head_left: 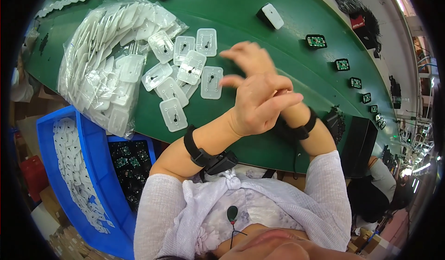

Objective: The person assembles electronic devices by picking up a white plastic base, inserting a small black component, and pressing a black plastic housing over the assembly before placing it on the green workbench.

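Note:
In front of me, above the green table, my left hand (257, 106) lies across my right wrist. Some of its fingers are bent and one points out to the right; no object shows in it. Beyond it is my right hand (252, 58), smeared by motion, with its fingers apart and nothing visible in them. Left of the hands lie several translucent white rectangular plastic covers (212, 82), some overlapping, each with a small dark piece at its middle. The nearest one is just left of my hands, apart from them.
A clear plastic bag (99, 75) full of white covers lies at left. Below it, a blue bin (85, 135) holds white parts; dark circuit-board units (132, 160) sit beside it. A black-and-white case (271, 16) and a row of green boards in black housings (316, 41) stand farther right. A black box (359, 144) is nearer.

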Demonstrator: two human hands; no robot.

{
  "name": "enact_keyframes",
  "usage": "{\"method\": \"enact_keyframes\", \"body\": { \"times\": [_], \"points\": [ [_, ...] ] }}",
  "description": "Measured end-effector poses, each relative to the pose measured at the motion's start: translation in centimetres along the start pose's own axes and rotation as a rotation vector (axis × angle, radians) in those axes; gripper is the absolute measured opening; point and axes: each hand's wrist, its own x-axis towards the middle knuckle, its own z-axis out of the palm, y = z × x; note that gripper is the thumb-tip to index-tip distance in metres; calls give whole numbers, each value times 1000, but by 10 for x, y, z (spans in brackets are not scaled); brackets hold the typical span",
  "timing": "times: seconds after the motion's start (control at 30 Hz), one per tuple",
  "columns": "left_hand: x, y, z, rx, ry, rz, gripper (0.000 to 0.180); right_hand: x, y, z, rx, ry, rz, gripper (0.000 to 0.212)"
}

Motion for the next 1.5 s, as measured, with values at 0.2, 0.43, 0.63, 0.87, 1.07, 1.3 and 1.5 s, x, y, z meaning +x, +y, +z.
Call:
{"method": "enact_keyframes", "body": {
  "times": [0.2, 0.43, 0.63, 0.87, 1.07, 1.3, 1.5],
  "points": [
    [8, -3, -1, -3, 0, 41, 29, -17, -28, 11, 25, 33, 58, 63],
    [5, -5, -2, 141, -102, -56, 29, -45, -15, -2, 303, 138, 318, 51],
    [-7, -27, 3, 580, -330, -312, 27, -66, -3, -41, 491, 135, 464, 48],
    [-16, -28, -3, 693, -569, -508, 23, -43, 41, -71, -52, -272, 312, 50],
    [-11, -35, -1, 604, -364, -414, 31, 20, 104, -39, -279, 340, 367, 61],
    [-4, -33, -2, 466, -281, -530, 27, 44, 130, -20, -116, 183, 482, 60],
    [6, -36, -8, 106, 94, -739, 35, 16, 70, -35, 30, 277, 318, 57]
  ]
}}
